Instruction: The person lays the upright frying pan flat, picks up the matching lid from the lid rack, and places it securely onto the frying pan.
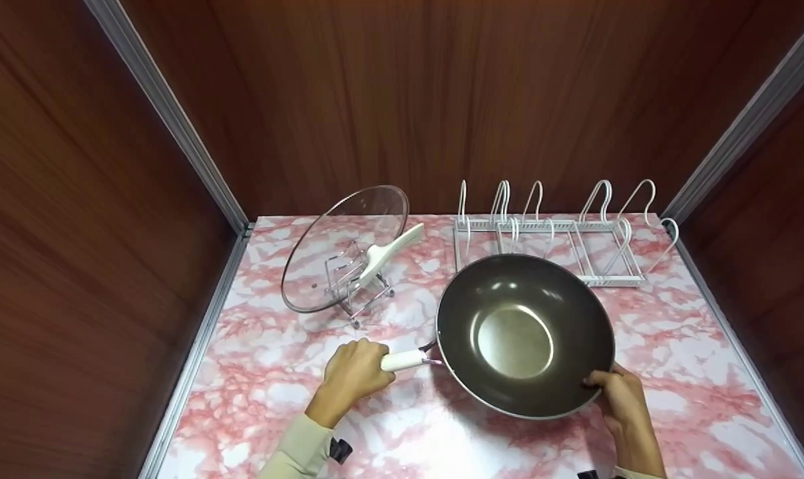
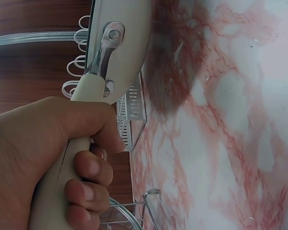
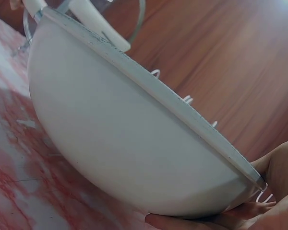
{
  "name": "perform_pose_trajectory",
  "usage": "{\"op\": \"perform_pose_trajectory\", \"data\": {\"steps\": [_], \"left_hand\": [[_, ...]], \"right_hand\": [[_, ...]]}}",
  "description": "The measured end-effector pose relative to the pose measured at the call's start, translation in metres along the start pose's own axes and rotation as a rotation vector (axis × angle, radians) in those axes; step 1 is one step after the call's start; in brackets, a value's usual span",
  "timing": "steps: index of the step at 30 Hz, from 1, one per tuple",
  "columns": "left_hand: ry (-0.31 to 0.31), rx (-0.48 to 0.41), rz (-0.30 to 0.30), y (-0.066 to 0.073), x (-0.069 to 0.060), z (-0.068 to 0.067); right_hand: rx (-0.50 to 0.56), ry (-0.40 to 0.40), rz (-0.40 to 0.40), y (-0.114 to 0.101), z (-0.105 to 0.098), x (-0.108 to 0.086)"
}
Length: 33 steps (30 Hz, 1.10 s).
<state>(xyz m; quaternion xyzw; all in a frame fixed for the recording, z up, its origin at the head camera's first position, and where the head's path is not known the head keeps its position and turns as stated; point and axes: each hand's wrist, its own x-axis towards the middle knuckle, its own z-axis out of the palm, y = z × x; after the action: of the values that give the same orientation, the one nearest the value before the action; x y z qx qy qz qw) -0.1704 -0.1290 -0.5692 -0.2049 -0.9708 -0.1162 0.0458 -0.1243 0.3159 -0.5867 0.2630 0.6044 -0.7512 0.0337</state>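
Note:
A deep wok, dark inside and pale outside, is held above the marbled table, tilted. My left hand grips its cream handle; in the left wrist view the fingers of that hand wrap round the handle. At the wok's right edge my right hand pinches the rim, thumb on the inside. The right wrist view shows the wok's pale underside, with the fingers of my right hand beneath it.
A glass lid with a cream handle leans in a small wire stand at the left. Behind the wok stands a white wire rack with tall loops. Brown wood-grain panels enclose the table at the back and sides.

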Motion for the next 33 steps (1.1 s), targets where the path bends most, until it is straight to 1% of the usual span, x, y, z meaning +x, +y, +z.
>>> {"op": "perform_pose_trajectory", "data": {"steps": [5,17,28,33], "left_hand": [[-0.010,-0.009,-0.002,-0.002,0.002,0.003],[-0.027,0.000,0.004,-0.005,0.006,0.010],[-0.052,-0.001,0.002,-0.008,0.010,0.014],[-0.059,-0.004,0.000,-0.010,0.011,0.016]], "right_hand": [[-0.003,0.016,0.019,0.002,0.001,0.001],[-0.022,-0.010,0.051,0.006,-0.002,0.002],[0.048,0.003,0.064,0.015,0.000,0.005],[0.047,0.009,0.073,0.017,0.000,0.005]]}}
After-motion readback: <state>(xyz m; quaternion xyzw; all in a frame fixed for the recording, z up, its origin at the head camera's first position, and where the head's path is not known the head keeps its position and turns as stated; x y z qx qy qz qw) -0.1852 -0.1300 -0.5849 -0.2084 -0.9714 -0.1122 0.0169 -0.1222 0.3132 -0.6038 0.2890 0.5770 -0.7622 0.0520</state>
